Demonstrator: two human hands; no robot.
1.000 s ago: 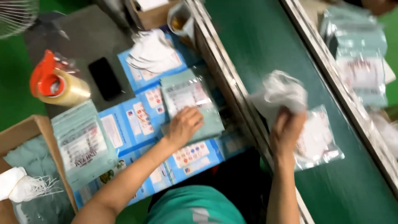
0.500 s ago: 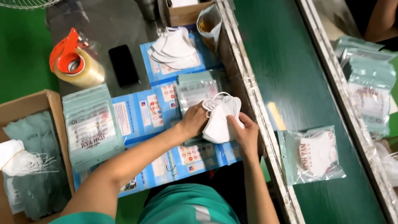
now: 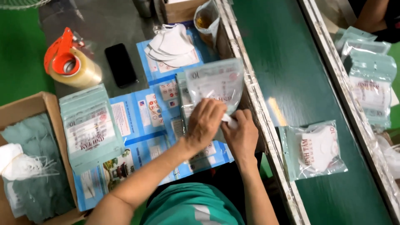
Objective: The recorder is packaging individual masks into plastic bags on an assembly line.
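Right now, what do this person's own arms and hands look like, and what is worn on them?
Both forearms are bare: no sleeves reach them in view. The left hand and right hand wear no gloves, and no rings, watch or bands show. A teal shirt with a pale patch covers the torso below.

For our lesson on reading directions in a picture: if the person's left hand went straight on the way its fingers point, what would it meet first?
The left hand points up and right, into the clear printed pouch both hands hold. Beyond it probably comes the conveyor's metal rail, though depth is unclear.
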